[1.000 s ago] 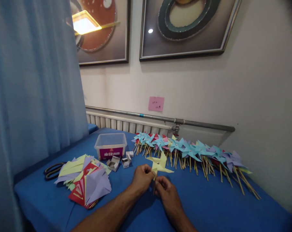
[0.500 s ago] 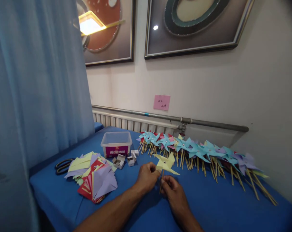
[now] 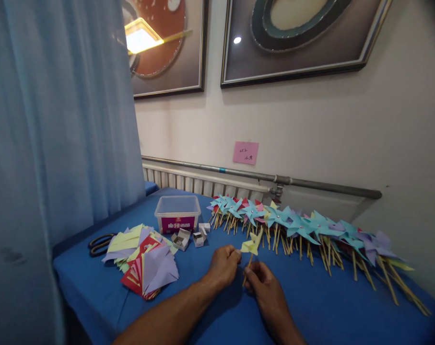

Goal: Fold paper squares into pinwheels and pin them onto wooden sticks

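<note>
Right hand (image 3: 269, 287): thumb and fingers pinching the wooden stick (image 3: 249, 262) of a pale yellow pinwheel (image 3: 252, 245), low on the stick. The pinwheel is held over the worktop (image 3: 217, 318), head up, stick tilted. Left hand (image 3: 225, 266): fingers curled, tips just beside the yellow paper; cannot tell whether they touch it or grip anything.

Risk, judged: with the pinch so low, a knock to the head could swing the stick in the fingers. Pressure from the left fingertips could crease a blade or strain the paper at its centre.

Leftward, toward the worktop's left corner: loose stack of coloured paper (image 3: 159, 268), fanned out; black-handled scissors (image 3: 100, 245) at its outer side, near the edge. A brush from the left forearm could spread the stack.

Nearer the far edge: clear plastic tub (image 3: 177, 223), small open cartons (image 3: 182, 239) before it.

Along the far edge to the right corner: crowded row of pinwheels (image 3: 277, 216), mostly light blue on top. Heads overlap; lifting or pushing one could snag its neighbours.
</note>
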A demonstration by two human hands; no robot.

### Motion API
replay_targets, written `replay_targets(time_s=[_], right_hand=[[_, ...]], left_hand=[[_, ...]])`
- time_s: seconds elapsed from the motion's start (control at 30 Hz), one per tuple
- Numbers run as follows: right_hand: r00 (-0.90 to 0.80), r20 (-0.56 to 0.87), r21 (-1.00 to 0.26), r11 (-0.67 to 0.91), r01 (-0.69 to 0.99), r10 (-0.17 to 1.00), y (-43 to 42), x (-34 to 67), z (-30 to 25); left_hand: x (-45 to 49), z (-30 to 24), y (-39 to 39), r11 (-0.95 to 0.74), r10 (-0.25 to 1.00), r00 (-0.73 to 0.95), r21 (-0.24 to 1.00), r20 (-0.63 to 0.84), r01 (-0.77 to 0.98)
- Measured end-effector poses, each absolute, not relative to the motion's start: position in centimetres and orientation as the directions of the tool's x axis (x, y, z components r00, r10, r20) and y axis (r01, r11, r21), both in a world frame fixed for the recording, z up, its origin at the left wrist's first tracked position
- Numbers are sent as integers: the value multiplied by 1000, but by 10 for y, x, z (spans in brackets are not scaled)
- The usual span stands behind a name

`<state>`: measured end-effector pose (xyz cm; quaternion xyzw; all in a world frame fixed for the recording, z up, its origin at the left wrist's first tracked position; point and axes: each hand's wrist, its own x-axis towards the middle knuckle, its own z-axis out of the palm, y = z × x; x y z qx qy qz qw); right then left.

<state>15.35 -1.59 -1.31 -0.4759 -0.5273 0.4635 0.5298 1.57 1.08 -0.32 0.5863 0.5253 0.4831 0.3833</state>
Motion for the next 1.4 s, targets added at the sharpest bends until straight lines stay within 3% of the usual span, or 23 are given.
replay_targets(time_s=[0.37,0.73,0.87,1.13,1.4], right_hand=[[26,110,-994,110,-7,994,-16,153,-15],[24,125,-992,125,-16,992,-16,154,-14],[99,84,-986,97,-134,991,-8,157,-22],[214,0,-908,89,-409,977,5,159,-32],[153,16,-970,52,-236,988,-5,157,-27]], left_hand=[[14,-9,15,-91,995,-13,949,99,302],[24,-18,15,-26,997,73,991,16,130],[25,-17,13,9,998,66,988,-19,154],[28,-19,3,-69,974,227,981,28,179],[28,-19,5,-76,987,150,984,52,163]])
